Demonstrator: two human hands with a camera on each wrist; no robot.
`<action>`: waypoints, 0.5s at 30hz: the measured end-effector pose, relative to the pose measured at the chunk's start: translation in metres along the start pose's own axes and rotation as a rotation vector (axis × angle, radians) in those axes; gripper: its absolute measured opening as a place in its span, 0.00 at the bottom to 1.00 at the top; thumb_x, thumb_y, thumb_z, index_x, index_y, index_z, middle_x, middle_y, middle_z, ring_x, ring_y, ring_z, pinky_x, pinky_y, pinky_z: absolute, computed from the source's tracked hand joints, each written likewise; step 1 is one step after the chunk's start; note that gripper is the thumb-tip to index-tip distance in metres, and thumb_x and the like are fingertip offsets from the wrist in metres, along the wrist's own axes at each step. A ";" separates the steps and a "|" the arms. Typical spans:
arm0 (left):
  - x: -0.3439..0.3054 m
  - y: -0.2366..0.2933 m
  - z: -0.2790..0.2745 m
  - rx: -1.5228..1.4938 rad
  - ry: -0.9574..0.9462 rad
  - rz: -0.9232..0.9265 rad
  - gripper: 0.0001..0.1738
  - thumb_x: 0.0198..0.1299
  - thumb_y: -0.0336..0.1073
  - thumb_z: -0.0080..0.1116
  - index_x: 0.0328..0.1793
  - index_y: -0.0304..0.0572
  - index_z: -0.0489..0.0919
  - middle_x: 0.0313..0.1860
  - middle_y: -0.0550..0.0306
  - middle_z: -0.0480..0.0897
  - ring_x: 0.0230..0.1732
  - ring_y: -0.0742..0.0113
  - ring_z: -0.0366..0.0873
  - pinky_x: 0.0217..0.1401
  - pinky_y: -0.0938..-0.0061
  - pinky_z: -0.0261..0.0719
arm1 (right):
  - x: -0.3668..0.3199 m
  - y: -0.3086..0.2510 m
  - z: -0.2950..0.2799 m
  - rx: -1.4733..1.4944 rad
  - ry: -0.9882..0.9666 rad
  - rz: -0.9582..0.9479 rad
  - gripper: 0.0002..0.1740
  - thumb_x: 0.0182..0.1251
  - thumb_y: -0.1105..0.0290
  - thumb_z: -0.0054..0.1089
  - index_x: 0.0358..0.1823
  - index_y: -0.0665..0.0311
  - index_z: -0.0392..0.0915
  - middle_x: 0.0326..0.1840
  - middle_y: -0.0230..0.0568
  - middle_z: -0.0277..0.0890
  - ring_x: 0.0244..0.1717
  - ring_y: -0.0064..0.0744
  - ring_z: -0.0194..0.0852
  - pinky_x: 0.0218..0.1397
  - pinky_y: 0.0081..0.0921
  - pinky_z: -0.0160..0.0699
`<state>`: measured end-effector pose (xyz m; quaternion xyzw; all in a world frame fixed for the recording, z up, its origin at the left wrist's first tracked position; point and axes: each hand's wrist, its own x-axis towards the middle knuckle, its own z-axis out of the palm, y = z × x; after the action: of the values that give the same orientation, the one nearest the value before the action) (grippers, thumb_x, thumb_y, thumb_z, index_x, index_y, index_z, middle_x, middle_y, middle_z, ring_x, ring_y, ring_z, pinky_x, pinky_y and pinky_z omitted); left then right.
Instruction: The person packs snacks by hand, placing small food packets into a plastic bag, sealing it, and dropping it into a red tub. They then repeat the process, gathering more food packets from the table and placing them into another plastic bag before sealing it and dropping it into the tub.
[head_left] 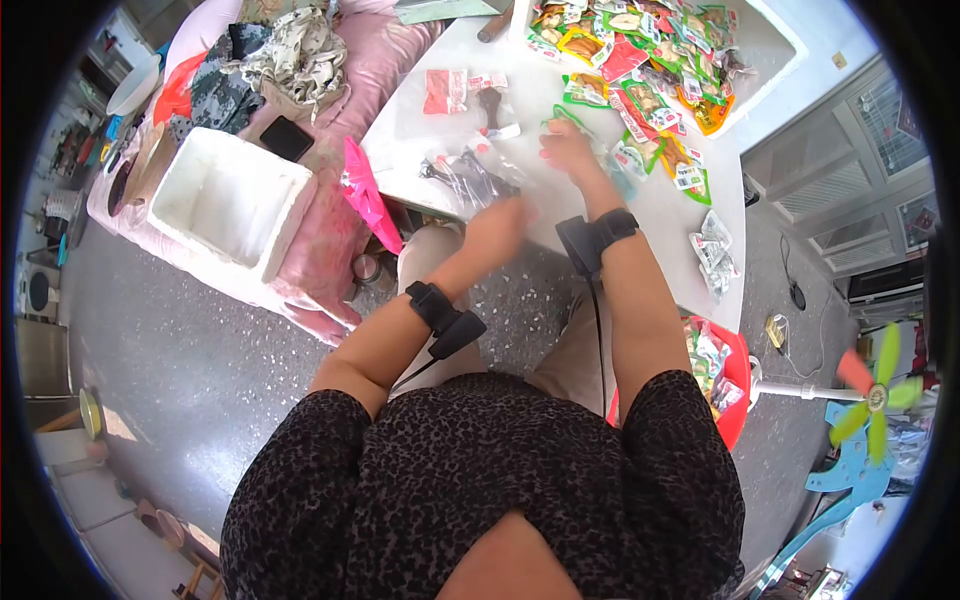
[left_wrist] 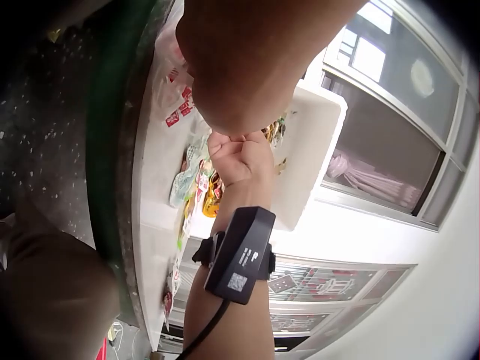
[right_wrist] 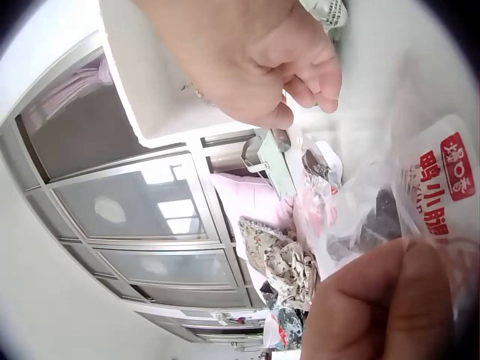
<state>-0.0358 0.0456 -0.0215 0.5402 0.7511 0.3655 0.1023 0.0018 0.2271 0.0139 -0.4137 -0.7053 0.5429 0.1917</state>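
Observation:
My left hand [head_left: 497, 232] is at the table's near edge. In the right wrist view its thumb and forefinger [right_wrist: 352, 300] pinch a clear plastic bag [right_wrist: 442, 191] with red printed characters. Dark pieces show through the bag's plastic in the head view. My right hand [head_left: 572, 155] is farther right over the table, beside the colourful snack packets [head_left: 640, 110]. From its own wrist view the fingers [right_wrist: 311, 71] are loosely bent, with nothing visible between them and the thumb. In the left wrist view, the left forearm hides part of the right hand.
A white foam box [head_left: 770, 75] of packets stands at the back right. On the table [head_left: 400, 120] lie a red packet [head_left: 440, 95] and a silvery packet [head_left: 714, 250]. Another foam box [head_left: 225, 195] and a phone [head_left: 286, 138] are on the pink-covered bed at left. A fan [head_left: 876, 398] stands right.

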 end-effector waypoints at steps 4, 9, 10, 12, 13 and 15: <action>-0.004 0.003 -0.009 0.019 -0.064 -0.009 0.11 0.53 0.36 0.39 0.38 0.40 0.70 0.35 0.47 0.74 0.41 0.49 0.70 0.41 0.62 0.67 | 0.037 -0.005 0.034 -0.051 0.057 0.034 0.25 0.49 0.68 0.55 0.49 0.70 0.62 0.33 0.45 0.72 0.25 0.27 0.73 0.19 0.20 0.70; -0.005 0.009 -0.016 0.016 -0.097 -0.065 0.09 0.51 0.34 0.41 0.37 0.40 0.69 0.34 0.45 0.73 0.40 0.48 0.70 0.40 0.60 0.68 | 0.061 -0.001 0.054 -0.097 -0.031 0.092 0.21 0.50 0.72 0.52 0.46 0.71 0.62 0.28 0.44 0.72 0.22 0.27 0.73 0.17 0.21 0.69; -0.006 0.010 -0.016 0.016 -0.090 -0.069 0.09 0.51 0.34 0.41 0.36 0.40 0.69 0.34 0.45 0.73 0.40 0.48 0.70 0.39 0.60 0.68 | 0.060 0.000 0.055 -0.068 -0.061 0.101 0.20 0.50 0.73 0.52 0.45 0.70 0.63 0.27 0.43 0.71 0.22 0.26 0.73 0.17 0.21 0.69; -0.007 0.012 -0.016 0.013 -0.076 -0.079 0.09 0.50 0.34 0.41 0.35 0.39 0.70 0.33 0.45 0.73 0.39 0.48 0.70 0.39 0.60 0.68 | 0.058 0.003 0.050 0.152 -0.135 0.155 0.17 0.50 0.74 0.50 0.43 0.69 0.64 0.26 0.42 0.71 0.22 0.27 0.72 0.18 0.21 0.69; -0.006 0.009 -0.014 0.017 -0.076 -0.065 0.09 0.50 0.34 0.41 0.34 0.39 0.70 0.33 0.45 0.73 0.39 0.48 0.70 0.39 0.60 0.68 | 0.055 0.003 0.045 0.261 -0.170 0.182 0.15 0.50 0.75 0.50 0.41 0.68 0.64 0.26 0.41 0.71 0.22 0.28 0.72 0.18 0.22 0.69; -0.003 0.002 -0.005 0.022 -0.078 -0.033 0.09 0.50 0.34 0.42 0.33 0.38 0.71 0.32 0.44 0.73 0.39 0.48 0.70 0.39 0.60 0.68 | 0.037 0.002 0.031 0.423 -0.175 0.131 0.13 0.50 0.76 0.49 0.39 0.66 0.65 0.26 0.40 0.70 0.22 0.30 0.72 0.19 0.22 0.70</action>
<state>-0.0361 0.0410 -0.0171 0.5428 0.7592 0.3341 0.1316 -0.0414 0.2381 -0.0049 -0.3604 -0.5613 0.7238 0.1766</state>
